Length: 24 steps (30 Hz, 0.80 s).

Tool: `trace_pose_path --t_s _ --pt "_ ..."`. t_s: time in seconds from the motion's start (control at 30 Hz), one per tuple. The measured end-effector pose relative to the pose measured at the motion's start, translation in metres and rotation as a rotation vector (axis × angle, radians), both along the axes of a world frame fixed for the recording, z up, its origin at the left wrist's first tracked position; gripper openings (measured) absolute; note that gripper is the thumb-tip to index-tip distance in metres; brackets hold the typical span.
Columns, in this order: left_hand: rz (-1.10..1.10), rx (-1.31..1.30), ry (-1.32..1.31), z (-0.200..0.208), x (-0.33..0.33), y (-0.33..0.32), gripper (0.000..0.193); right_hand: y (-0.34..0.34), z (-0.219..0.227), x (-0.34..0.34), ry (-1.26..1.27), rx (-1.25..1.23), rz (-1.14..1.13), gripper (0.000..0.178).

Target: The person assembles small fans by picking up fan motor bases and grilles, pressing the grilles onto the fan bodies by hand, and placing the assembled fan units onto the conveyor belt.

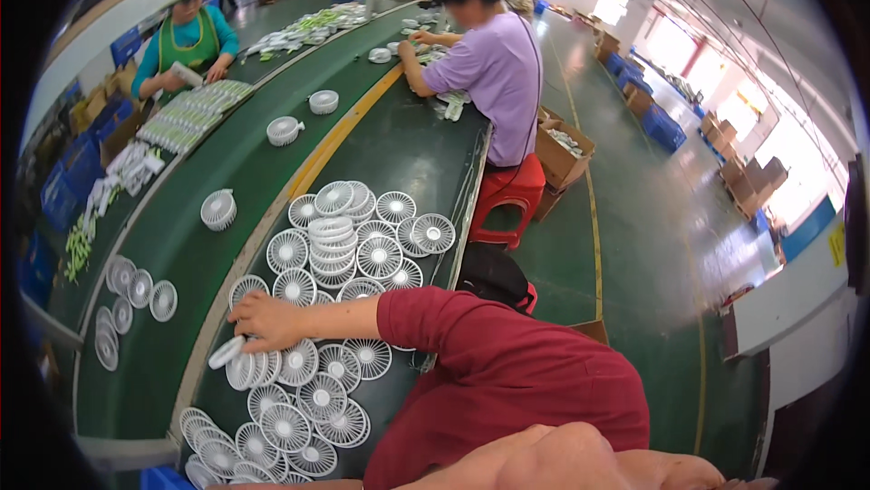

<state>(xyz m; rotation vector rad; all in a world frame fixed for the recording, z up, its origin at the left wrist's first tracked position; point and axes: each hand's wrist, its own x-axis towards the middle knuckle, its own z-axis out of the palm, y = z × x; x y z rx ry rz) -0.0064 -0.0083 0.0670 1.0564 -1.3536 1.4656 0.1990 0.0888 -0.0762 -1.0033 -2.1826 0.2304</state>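
Note:
My right hand (265, 320) reaches across the green work surface from a dark red sleeve. Its fingers close on a white round fan grille (226, 353), tilted on edge beside the belt's border. Around the hand lie many more white fan grilles (378, 256), spoked and with solid centres, some stacked and some overlapping. Others, such as this grille (285, 426), lie nearer the lower edge. Of my left arm only a thin strip of forearm (299, 485) shows at the bottom edge; the fingers are hidden.
A green conveyor belt (172, 245) runs alongside, carrying white fan heads (218, 209) and loose grilles. A co-worker in a purple shirt (489, 64) sits farther along on a red stool (512, 204). Across the belt, a person in a green apron (188, 41) handles parts. A cardboard box (564, 150) stands in the aisle.

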Motion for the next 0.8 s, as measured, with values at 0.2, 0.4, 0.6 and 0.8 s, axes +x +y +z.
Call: trace_pose_path --t_s 0.2,0.4,0.6,0.8 --pt "0.944 -0.928 0.362 -0.026 0.008 -0.036 0.036 -0.001 -0.015 -0.002 0.070 -0.053 0.007 0.038" --pt "0.992 -0.614 0.580 0.035 0.064 -0.088 0.027 0.005 -0.010 0.005 -0.011 -0.018 -0.022 0.031" --pt "1.106 -0.463 0.540 0.095 0.059 -0.172 0.017 0.007 -0.008 -0.017 -0.038 0.024 -0.018 0.036" --pt "0.771 -0.361 0.786 0.120 0.067 -0.229 0.039 0.006 -0.015 -0.007 -0.062 0.079 -0.047 0.036"
